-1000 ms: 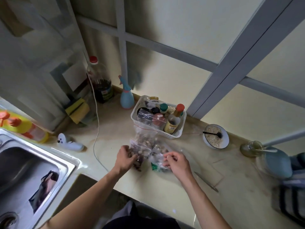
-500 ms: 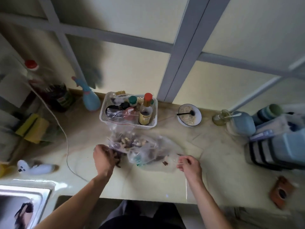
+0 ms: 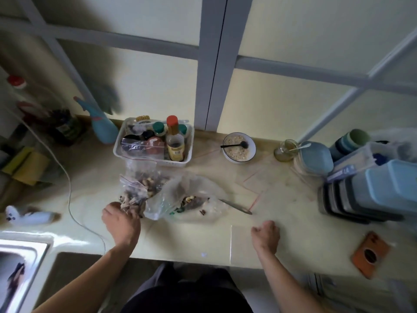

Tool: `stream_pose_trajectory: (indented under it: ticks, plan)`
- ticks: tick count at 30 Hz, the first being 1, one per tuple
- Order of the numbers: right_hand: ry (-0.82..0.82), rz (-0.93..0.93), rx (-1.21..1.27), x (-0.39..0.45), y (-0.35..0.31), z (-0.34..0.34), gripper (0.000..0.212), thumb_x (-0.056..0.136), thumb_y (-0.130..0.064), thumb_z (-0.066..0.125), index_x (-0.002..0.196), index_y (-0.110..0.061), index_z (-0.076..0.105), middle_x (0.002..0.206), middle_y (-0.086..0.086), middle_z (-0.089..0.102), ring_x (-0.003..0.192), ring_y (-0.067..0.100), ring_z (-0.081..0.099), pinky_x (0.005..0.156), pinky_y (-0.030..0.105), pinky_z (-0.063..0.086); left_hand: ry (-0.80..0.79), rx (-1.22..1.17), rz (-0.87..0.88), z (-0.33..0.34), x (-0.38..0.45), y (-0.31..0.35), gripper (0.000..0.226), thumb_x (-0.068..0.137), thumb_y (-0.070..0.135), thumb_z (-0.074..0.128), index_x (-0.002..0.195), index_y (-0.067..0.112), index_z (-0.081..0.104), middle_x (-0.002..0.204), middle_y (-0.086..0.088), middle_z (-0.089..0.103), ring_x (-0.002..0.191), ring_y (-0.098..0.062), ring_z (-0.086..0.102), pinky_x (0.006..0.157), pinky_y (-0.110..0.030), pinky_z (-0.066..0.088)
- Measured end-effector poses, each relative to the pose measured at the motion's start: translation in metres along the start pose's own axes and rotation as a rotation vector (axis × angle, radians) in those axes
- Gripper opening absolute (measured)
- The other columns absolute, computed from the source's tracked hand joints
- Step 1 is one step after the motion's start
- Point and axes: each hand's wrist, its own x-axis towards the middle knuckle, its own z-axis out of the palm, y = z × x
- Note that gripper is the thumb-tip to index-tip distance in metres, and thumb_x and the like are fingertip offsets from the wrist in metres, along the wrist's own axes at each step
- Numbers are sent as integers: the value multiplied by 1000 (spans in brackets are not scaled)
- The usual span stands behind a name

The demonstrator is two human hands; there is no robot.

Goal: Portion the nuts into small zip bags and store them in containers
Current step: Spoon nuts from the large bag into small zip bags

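Note:
A zip bag of mixed nuts (image 3: 141, 185) with a red seal stands on the counter in front of the white basket (image 3: 155, 162). My left hand (image 3: 121, 222) grips its lower end. To its right lies a crumpled clear plastic bag (image 3: 194, 195) with more nuts inside. My right hand (image 3: 266, 236) hovers over the counter's front edge with its fingers curled and nothing visible in them. Flat clear zip bags with red strips (image 3: 253, 177) lie beyond it. Stacked lidded containers (image 3: 372, 193) stand at the right.
A metal knife (image 3: 237, 206) lies beside the plastic bag. At the back stand a bowl of oats with a black spoon (image 3: 239, 147), a glass jar (image 3: 285, 150) and a blue spray bottle (image 3: 103, 129). An orange phone (image 3: 370, 254) lies front right, the sink (image 3: 20, 267) front left.
My right hand has let go of the bags and drawn back to the right, toward the counter's front. My left hand stays on the nut bag. The camera has turned right.

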Motion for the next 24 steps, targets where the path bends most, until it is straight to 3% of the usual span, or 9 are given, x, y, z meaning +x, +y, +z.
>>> stream_pose_trajectory:
  ticks: [5, 9, 12, 15, 19, 21, 24]
  plan:
    - [-76, -96, -58, 6, 7, -2, 31, 82, -20, 73, 103, -6, 54, 112, 18, 62, 107, 39, 60, 75, 39, 49, -159, 117, -62, 9, -54, 17, 20, 81, 2, 61, 98, 4, 49, 98, -14, 52, 90, -33, 47, 79, -48, 46]
    - [-152, -142, -81, 14, 11, -4, 7, 83, -21, 67, 85, -15, 64, 97, 8, 69, 92, 32, 65, 70, 36, 53, -273, 139, -65, 22, -97, 31, 4, 87, 7, 55, 88, 12, 55, 91, -6, 53, 81, -26, 50, 72, -37, 43]
    - [-161, -225, -113, 12, 11, -10, 8, 83, -19, 62, 83, -14, 69, 100, 9, 66, 100, 31, 61, 78, 36, 53, -404, 113, -21, 37, -124, 39, 9, 86, 7, 57, 82, 15, 58, 87, -3, 57, 77, -24, 54, 70, -32, 40]
    - [-114, -257, -146, 3, 14, -15, 15, 85, -18, 65, 97, -10, 63, 111, 11, 57, 112, 33, 55, 83, 38, 49, -653, 144, 34, 52, -146, 52, 18, 82, 6, 58, 77, 23, 60, 85, 0, 64, 79, -22, 59, 69, -28, 41]
    - [-158, -215, -303, -13, 25, -16, 47, 85, -24, 71, 120, -7, 45, 129, 15, 49, 122, 36, 52, 92, 41, 51, -870, 179, 83, 72, -171, 76, 20, 84, 11, 59, 92, 24, 73, 91, 2, 72, 83, -15, 63, 71, -21, 41]
    - [-175, -245, -316, -15, 29, -14, 43, 90, -20, 69, 121, -7, 42, 128, 15, 50, 118, 36, 57, 94, 41, 51, -915, 173, 94, 81, -182, 87, 25, 85, 15, 60, 105, 21, 74, 99, 3, 74, 90, -15, 65, 75, -19, 42]
    - [-246, -218, -135, -8, 28, -15, 32, 88, -7, 66, 111, -5, 44, 119, 18, 57, 106, 39, 63, 84, 38, 51, -968, 161, 53, 90, -191, 98, 30, 84, 17, 60, 111, 20, 72, 101, 2, 74, 96, -18, 68, 82, -23, 49]
